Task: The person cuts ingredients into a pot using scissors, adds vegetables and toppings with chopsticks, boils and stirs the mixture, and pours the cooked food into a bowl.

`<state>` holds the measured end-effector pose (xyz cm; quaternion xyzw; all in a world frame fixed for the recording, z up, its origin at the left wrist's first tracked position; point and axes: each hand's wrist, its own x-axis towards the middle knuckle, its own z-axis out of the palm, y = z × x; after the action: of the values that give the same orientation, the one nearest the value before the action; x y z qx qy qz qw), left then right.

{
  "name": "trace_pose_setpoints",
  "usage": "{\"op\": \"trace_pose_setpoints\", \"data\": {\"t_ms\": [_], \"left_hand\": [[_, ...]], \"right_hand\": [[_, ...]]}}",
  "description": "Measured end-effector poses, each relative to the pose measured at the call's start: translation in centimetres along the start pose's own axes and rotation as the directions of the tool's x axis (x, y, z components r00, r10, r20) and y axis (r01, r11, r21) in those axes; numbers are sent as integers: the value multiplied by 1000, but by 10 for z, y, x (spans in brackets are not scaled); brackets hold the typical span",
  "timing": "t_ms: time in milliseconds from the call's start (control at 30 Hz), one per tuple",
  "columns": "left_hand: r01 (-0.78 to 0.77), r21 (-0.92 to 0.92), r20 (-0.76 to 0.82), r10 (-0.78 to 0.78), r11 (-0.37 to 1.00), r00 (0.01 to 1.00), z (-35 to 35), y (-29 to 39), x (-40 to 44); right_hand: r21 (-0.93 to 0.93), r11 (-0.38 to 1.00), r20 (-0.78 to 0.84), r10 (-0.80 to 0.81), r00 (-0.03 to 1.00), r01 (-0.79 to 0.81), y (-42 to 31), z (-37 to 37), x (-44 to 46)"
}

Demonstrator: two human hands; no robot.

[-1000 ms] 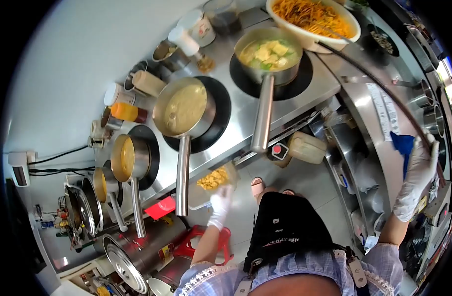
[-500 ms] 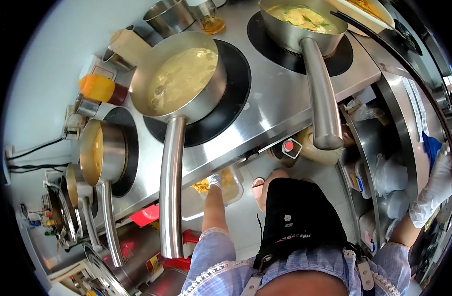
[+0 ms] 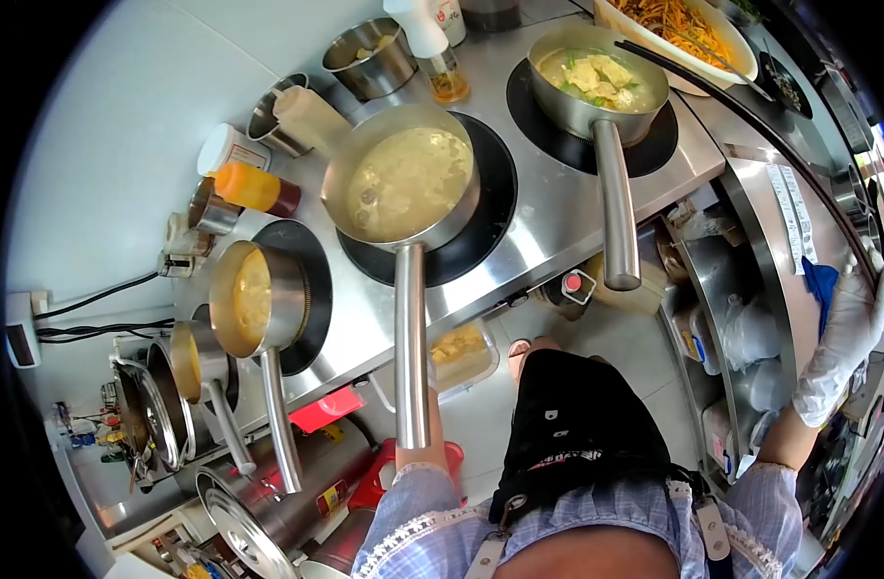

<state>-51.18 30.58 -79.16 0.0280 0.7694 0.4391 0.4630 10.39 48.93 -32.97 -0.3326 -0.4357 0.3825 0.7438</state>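
My right hand (image 3: 839,333), in a white glove, is closed round the rear end of long dark chopsticks (image 3: 750,101). Their tips reach over the far-right saucepan (image 3: 556,106), which holds broth, pale yellow pieces and green bits. My left forearm (image 3: 440,429) stretches down below the counter edge. The long handle of the middle saucepan (image 3: 411,338) covers most of my left hand, so its fingers do not show. Near it, under the counter, is a clear tub (image 3: 482,362) with yellow food inside. Cloudy liquid fills the middle saucepan.
Two smaller saucepans (image 3: 285,314) (image 3: 199,386) with yellow contents stand at left, handles jutting over the edge. Squeeze bottles (image 3: 254,188) and metal pots (image 3: 369,72) line the wall. A bowl of orange shreds (image 3: 741,72) sits at the back right. A blue cloth (image 3: 820,289) lies by my right hand.
The view has shifted, so the pans appear further right and more of the back counter shows. My left hand, visible at the tub before, is now mostly behind the handle. My right hand keeps the chopsticks.
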Motion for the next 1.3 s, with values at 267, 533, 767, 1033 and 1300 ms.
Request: {"op": "trace_pose_setpoints", "data": {"t_ms": [267, 533, 767, 1033, 1300], "left_hand": [[160, -401, 197, -85, 902, 977, -42, 64, -102], [416, -566, 414, -191, 712, 890, -52, 107, -147], [158, -173, 571, -32, 972, 821, -11, 62, -168], [-420, -230, 501, 477, 878, 722, 176, 303, -360], [-812, 54, 134, 802, 581, 583, 348, 395, -264]], "right_hand": [[53, 995, 147, 79, 986, -88, -15, 37, 10], [-4, 994, -139, 111, 984, -113, -16, 94, 8], [-230, 964, -123, 108, 987, -134, -11, 105, 27], [-615, 786, 186, 67, 980, 63, 18, 83, 77], [-535, 837, 455, 168, 874, 118, 28, 72, 145]]}}
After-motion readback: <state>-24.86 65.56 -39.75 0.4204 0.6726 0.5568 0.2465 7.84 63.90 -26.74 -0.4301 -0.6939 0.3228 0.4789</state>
